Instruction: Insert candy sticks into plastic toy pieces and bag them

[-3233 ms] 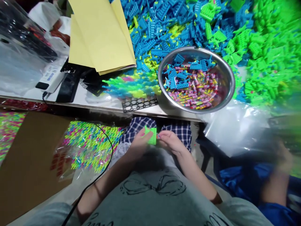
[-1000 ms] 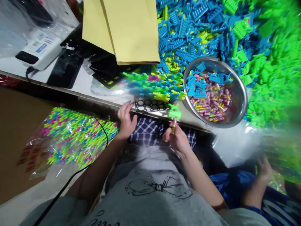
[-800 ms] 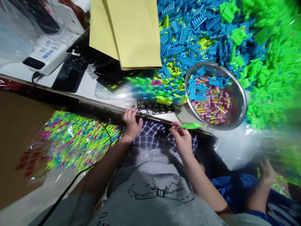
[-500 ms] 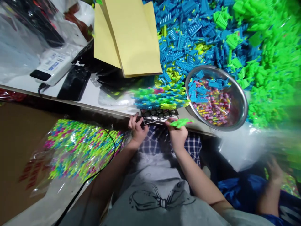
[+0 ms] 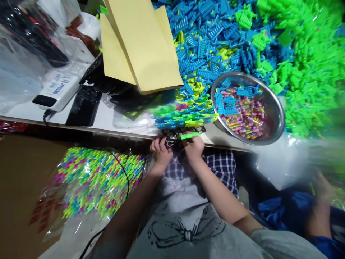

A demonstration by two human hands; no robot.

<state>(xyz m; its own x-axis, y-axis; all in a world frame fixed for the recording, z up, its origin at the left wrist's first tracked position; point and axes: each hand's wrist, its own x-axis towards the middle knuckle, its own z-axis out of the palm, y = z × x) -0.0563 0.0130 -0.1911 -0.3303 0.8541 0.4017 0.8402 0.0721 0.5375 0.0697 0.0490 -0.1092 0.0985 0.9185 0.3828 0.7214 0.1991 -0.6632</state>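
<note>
At the bottom middle of the frame is a grey shirt with a bow drawn on it, and past it a checked cloth (image 5: 221, 167) lies over the lap. The two hands meet in the middle, right at the table edge. The right hand (image 5: 194, 148) has its fingers closed on a bright green piece (image 5: 189, 135), which lies flat over the fingertips, maybe so that it can sit close against the black rack (image 5: 171, 138). The left hand (image 5: 161, 150) has its fingers curled in at the left end of that rack, perhaps to keep it steady; I cannot tell how tightly it grips. In the lower left, a clear bag full of bright sticks (image 5: 99, 180) lies by a brown box (image 5: 21, 172). In the lower right, another person's hand (image 5: 323, 189) is too blurry to read. Just beyond the two hands, a row of bright pieces (image 5: 185, 114) stands packed close together, probably to keep them neat. To its right, a metal bowl (image 5: 281, 118) holds pink and yellow bits and some blue pieces, likely there for easy reach. A phone (image 5: 84, 105) and a white box (image 5: 58, 91) rest at left. Farthest up are yellow sheets (image 5: 145, 43), a blue heap (image 5: 205, 32) and, in the upper right, a green heap (image 5: 318, 68).
</note>
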